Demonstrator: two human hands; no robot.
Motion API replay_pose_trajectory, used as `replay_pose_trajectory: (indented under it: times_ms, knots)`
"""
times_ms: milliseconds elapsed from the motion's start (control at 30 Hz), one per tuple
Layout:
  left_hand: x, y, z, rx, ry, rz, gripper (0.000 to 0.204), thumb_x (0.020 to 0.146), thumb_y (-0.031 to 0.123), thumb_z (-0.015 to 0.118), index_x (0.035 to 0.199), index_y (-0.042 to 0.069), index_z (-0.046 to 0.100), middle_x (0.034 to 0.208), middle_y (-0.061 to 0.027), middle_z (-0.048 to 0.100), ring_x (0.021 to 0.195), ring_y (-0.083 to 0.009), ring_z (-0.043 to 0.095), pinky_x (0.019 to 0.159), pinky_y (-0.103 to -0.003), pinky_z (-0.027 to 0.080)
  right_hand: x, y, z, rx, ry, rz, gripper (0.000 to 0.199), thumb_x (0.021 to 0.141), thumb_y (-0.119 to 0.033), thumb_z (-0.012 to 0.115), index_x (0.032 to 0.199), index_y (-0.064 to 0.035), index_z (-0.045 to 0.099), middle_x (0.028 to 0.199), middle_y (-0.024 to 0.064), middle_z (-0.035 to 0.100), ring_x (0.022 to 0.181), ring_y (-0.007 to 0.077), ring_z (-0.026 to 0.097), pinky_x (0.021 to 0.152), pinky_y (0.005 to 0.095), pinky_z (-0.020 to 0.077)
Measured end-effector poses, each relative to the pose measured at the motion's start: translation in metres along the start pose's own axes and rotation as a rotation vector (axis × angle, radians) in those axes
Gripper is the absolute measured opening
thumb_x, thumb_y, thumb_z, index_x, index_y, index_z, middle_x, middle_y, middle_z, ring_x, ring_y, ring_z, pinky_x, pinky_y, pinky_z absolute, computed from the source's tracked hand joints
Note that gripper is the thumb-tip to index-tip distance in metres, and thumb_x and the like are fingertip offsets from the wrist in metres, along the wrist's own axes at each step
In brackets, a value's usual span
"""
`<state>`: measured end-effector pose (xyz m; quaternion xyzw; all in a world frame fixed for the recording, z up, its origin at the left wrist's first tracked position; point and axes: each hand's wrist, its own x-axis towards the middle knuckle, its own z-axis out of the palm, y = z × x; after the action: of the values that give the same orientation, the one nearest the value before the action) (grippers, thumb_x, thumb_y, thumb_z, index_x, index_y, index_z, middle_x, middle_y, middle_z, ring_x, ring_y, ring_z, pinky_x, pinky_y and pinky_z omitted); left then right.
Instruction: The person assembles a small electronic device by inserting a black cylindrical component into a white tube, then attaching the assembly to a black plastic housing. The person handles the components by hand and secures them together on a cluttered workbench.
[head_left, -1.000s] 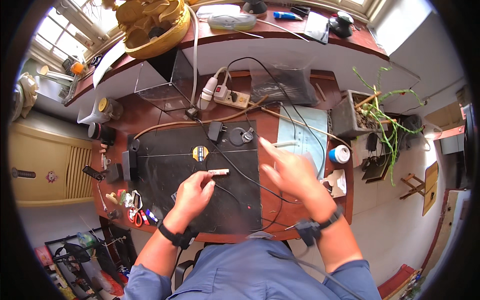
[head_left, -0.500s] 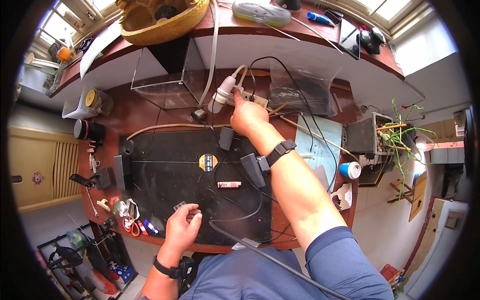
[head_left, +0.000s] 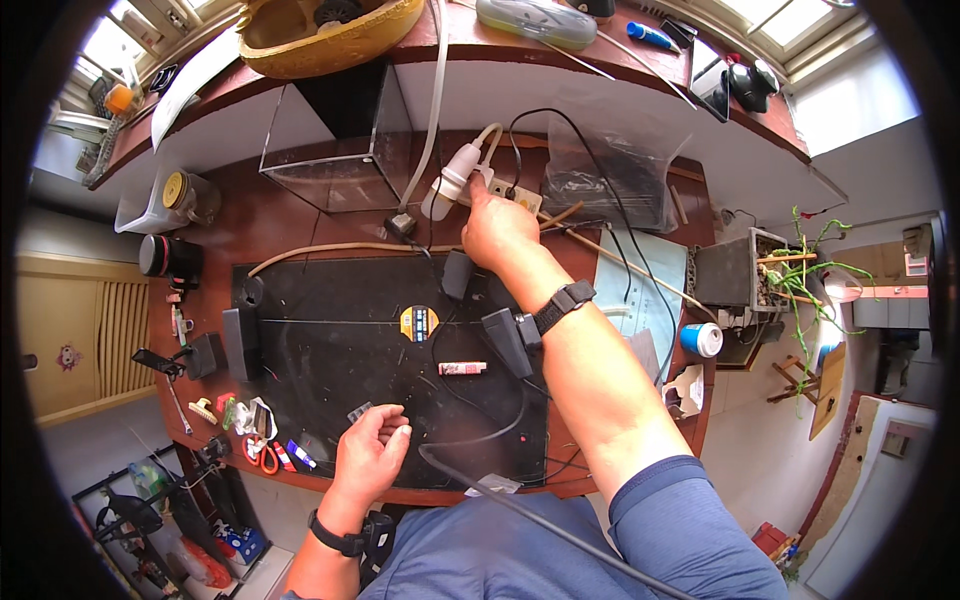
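Note:
My right hand [head_left: 500,230] reaches to the back of the desk with its index finger stretched out. The fingertip presses down on the near end of a white power strip [head_left: 518,196], and the other fingers are folded in, holding nothing. Beside that finger a white bulb-shaped plug [head_left: 452,182] stands tilted, with a cable looping from its top. Further right along the strip sits a black plug [head_left: 511,193]. My left hand [head_left: 370,452] rests low over the black mat with its fingers curled in. A small dark grey object [head_left: 359,411] shows at its fingers, mostly hidden.
The black desk mat [head_left: 330,360] carries a black adapter [head_left: 508,340], a smaller black block [head_left: 457,275], a round yellow sticker [head_left: 419,323], a small tube [head_left: 462,368] and loose cables. Orange scissors [head_left: 262,455] lie front left. A clear tank [head_left: 330,185] stands behind; a paper cup [head_left: 701,340] stands right.
My right index fingertip now covers the spot on the power strip where a red switch showed earlier. The view has shifted slightly; my left hand stays almost where it was.

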<state>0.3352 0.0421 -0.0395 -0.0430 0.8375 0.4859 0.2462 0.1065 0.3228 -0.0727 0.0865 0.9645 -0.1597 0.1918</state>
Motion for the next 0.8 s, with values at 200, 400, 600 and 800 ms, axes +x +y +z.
replay_pose_trajectory:
  times_ms: [200, 400, 600, 800]
  knots:
    - [-0.004, -0.004, -0.001, -0.019, -0.015, -0.012, 0.03, 0.095, 0.005, 0.074, 0.124, -0.003, 0.068, 0.106, -0.0138, 0.077, 0.093, -0.0188, 0.076, 0.084, -0.031, 0.061, -0.002, -0.006, -0.008, 0.004, -0.036, 0.042, 0.082, 0.094, -0.02, 0.064, 0.167, -0.0076, 0.028, 0.121, 0.0182, 0.077, 0.11, 0.0324, 0.076, 0.093, 0.0456, 0.0609]
    - [-0.007, -0.011, -0.003, -0.039, -0.005, -0.023, 0.032, 0.095, 0.005, 0.074, 0.125, -0.003, 0.067, 0.108, -0.0138, 0.077, 0.094, -0.0188, 0.076, 0.085, -0.032, 0.061, 0.0, -0.005, -0.01, -0.026, -0.068, 0.037, 0.087, 0.094, -0.018, 0.064, 0.171, -0.0099, 0.023, 0.128, 0.0176, 0.075, 0.115, 0.0309, 0.075, 0.095, 0.0442, 0.0598]
    - [-0.008, -0.009, -0.005, -0.042, -0.015, -0.033, 0.032, 0.095, 0.004, 0.073, 0.125, -0.003, 0.067, 0.108, -0.0138, 0.077, 0.094, -0.0186, 0.075, 0.086, -0.032, 0.061, 0.005, -0.003, 0.003, -0.054, -0.017, 0.035, 0.087, 0.094, -0.021, 0.062, 0.17, -0.0082, 0.02, 0.117, 0.0184, 0.078, 0.106, 0.0339, 0.076, 0.09, 0.0455, 0.0615]
    - [-0.006, -0.007, -0.005, -0.045, -0.02, -0.034, 0.032, 0.095, 0.005, 0.073, 0.126, -0.003, 0.067, 0.108, -0.0136, 0.077, 0.094, -0.0181, 0.075, 0.086, -0.031, 0.061, -0.001, -0.004, -0.002, 0.004, 0.002, 0.034, 0.088, 0.094, -0.021, 0.062, 0.169, -0.0044, 0.02, 0.116, 0.019, 0.077, 0.105, 0.0346, 0.076, 0.089, 0.0462, 0.0615]
